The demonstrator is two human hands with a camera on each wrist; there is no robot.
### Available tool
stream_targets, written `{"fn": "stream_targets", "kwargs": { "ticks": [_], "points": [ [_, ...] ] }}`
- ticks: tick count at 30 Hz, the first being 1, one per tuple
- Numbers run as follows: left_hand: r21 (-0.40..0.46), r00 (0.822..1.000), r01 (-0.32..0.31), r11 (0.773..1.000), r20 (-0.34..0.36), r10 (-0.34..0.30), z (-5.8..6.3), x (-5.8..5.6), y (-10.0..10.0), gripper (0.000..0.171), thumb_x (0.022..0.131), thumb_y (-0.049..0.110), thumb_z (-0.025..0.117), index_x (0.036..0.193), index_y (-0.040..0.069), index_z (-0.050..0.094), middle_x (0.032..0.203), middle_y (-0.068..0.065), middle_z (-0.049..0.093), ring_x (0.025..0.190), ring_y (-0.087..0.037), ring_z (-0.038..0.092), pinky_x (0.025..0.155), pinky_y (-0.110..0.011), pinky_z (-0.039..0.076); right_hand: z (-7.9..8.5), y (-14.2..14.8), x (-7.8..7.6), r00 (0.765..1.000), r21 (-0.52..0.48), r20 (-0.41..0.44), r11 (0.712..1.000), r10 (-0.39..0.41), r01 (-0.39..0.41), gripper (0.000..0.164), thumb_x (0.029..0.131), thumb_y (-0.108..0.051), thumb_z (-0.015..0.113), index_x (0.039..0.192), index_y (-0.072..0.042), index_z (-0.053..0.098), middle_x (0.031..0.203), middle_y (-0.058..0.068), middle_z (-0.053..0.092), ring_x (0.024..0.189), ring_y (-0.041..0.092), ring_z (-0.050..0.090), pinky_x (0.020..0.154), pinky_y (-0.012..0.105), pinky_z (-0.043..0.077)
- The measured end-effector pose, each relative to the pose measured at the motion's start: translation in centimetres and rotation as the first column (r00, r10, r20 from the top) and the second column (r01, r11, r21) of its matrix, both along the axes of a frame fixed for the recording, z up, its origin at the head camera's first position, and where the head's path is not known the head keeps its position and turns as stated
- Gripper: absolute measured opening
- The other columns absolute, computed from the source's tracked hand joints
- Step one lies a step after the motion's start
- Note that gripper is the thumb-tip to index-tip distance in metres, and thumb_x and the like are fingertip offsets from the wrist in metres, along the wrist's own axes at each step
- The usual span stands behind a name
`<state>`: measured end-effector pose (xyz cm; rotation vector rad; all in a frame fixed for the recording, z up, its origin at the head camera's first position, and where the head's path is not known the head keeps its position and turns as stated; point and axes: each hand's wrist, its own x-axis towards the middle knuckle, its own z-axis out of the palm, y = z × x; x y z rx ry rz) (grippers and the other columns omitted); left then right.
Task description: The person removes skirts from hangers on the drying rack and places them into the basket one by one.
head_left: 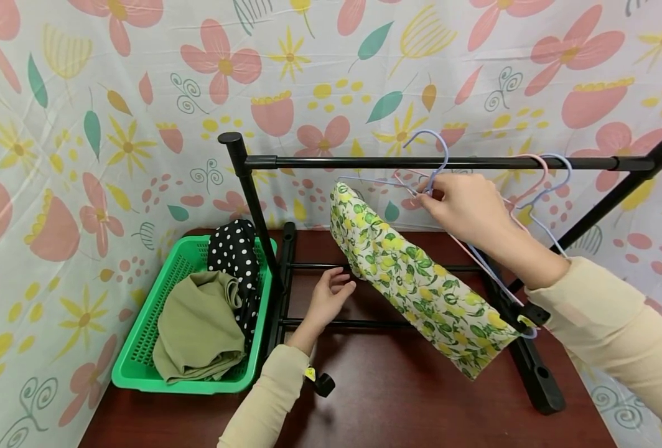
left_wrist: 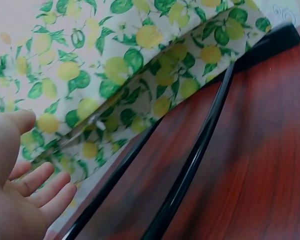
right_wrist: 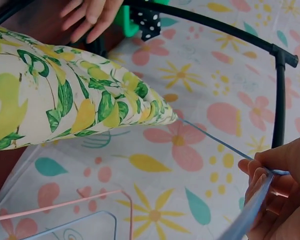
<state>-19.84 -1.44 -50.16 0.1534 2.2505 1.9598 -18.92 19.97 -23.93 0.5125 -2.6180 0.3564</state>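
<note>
My right hand [head_left: 471, 208] pinches the neck of a light blue hanger [head_left: 445, 146] at the black rail. The hook's curve stands above the rail; whether it bears on it I cannot tell. A lemon-print cloth [head_left: 420, 280] hangs folded over this hanger, slanting down to the right. In the right wrist view, the hanger's thin arm [right_wrist: 215, 138] runs into the cloth's narrow end. My left hand [head_left: 329, 298] is beside the cloth's lower left side, fingers loosely spread and holding nothing. The left wrist view shows the cloth's open fold [left_wrist: 110, 107] near that hand.
A black rack [head_left: 331, 163] stands on the dark red table [head_left: 398, 398]. Pink [head_left: 542, 171] and blue [head_left: 567, 171] hangers hang at its right. Left of it, a green basket [head_left: 140, 348] holds an olive cloth [head_left: 196, 330] and a black polka-dot cloth [head_left: 233, 249]. A floral curtain hangs behind.
</note>
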Motion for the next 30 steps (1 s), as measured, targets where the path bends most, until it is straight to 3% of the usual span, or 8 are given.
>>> {"fn": "stream_targets", "kwargs": {
  "ticks": [4,10,17,21,24,30],
  "points": [
    [0.140,0.995,-0.012,0.990,0.104,-0.003,-0.1,-0.1,0.7,0.058,0.089,0.035,0.060,0.137,0.011,0.037,0.130,-0.013,0.050,0.110,-0.023,0.056,0.086,-0.037,0.050,0.1,-0.7,0.0,1.000,-0.016,0.020,1.000,0.011,-0.010,0.018,0.085,-0.019,0.064,0.069,-0.010,0.065,0.048,0.002,0.050,0.038,0.016,0.035,0.038,0.028,0.024],
    [0.279,0.975,-0.076,0.957,0.223,0.012,-0.2,-0.1,1.5,0.067,0.087,0.036,0.062,0.140,0.008,0.033,0.129,-0.015,0.049,0.112,-0.029,0.054,0.091,-0.039,0.048,-0.1,-1.5,-0.1,1.000,-0.001,0.017,1.000,0.009,-0.009,0.036,0.086,-0.020,0.064,0.055,-0.011,0.048,0.045,0.002,0.037,0.038,0.016,0.032,0.037,0.026,0.021],
    [0.465,0.936,-0.151,0.872,0.350,-0.025,0.4,0.0,2.1,0.079,0.089,0.033,0.061,0.146,0.002,0.015,0.136,-0.022,0.038,0.115,-0.031,0.050,0.097,-0.042,0.043,-0.3,-2.5,-0.3,0.998,-0.031,-0.017,0.997,0.064,-0.064,0.011,0.085,-0.017,0.065,0.080,-0.008,0.071,0.057,0.005,0.061,0.037,0.014,0.039,0.035,0.027,0.025],
    [0.534,0.918,-0.178,0.827,0.392,-0.056,0.5,0.0,2.2,0.071,0.089,0.028,0.061,0.143,0.003,0.022,0.132,-0.019,0.041,0.110,-0.028,0.053,0.100,-0.044,0.040,-0.3,-2.8,-0.4,0.996,-0.037,-0.043,0.996,0.079,-0.081,0.016,0.085,-0.016,0.064,0.070,-0.009,0.066,0.053,0.004,0.056,0.037,0.012,0.036,0.036,0.026,0.024],
    [0.551,0.916,-0.186,0.814,0.397,-0.059,0.3,0.0,2.2,0.061,0.088,0.023,0.063,0.137,0.003,0.033,0.123,-0.015,0.048,0.100,-0.022,0.058,0.099,-0.044,0.041,-0.4,-2.9,-0.6,0.995,-0.046,-0.050,0.995,0.086,-0.088,0.019,0.084,-0.015,0.064,0.066,-0.009,0.063,0.052,0.004,0.053,0.037,0.011,0.034,0.036,0.026,0.024],
    [0.535,0.922,-0.176,0.826,0.384,-0.052,0.6,0.3,2.1,0.045,0.086,0.016,0.065,0.126,0.008,0.046,0.105,-0.005,0.058,0.089,-0.015,0.061,0.089,-0.040,0.048,-0.6,-2.9,-0.8,0.995,-0.056,-0.051,0.995,0.085,-0.088,0.020,0.084,-0.014,0.065,0.065,-0.009,0.062,0.053,0.005,0.056,0.037,0.009,0.032,0.036,0.026,0.024]
  ]
}}
